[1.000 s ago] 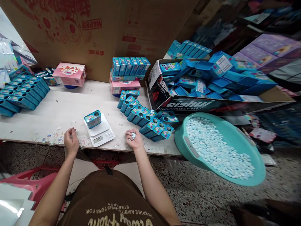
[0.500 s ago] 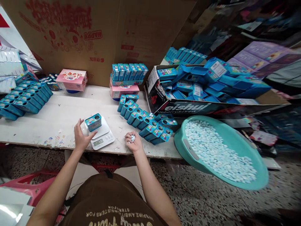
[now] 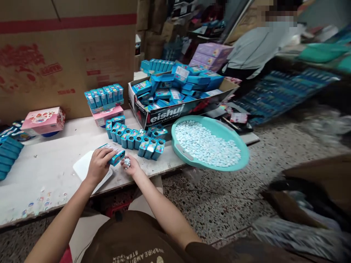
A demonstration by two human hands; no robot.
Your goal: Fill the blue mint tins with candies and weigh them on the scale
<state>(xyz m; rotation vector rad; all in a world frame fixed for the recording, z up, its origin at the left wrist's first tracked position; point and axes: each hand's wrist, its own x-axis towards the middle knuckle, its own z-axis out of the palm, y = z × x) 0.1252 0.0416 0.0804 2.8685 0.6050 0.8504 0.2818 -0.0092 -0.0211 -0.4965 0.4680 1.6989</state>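
Observation:
My left hand [image 3: 99,164] is closed around a blue candy tin [image 3: 117,157], held on its side above the white kitchen scale [image 3: 85,164]. The tin's top end is tipped toward my right hand [image 3: 133,167]. Cupped in that right hand, palm up, is a small heap of pale blue and white candies [image 3: 127,162], close beside the tin's end. Blue tins [image 3: 127,138] with round holes in their tops stand in a bent row just beyond my hands. A few candies show on top of one of them. The scale's display is hidden.
A turquoise basin [image 3: 182,155] full of candies overhangs the table's right edge. Behind it stands a carton [image 3: 164,116] heaped with blue tins. Pink boxes [image 3: 44,118] and a big cardboard sheet [image 3: 68,69] line the back. Another person [image 3: 255,45] is at the upper right.
My left hand has taken the tin off the scale and tipped it toward my right hand, which has come beside it with the candies. The view has swung to the right.

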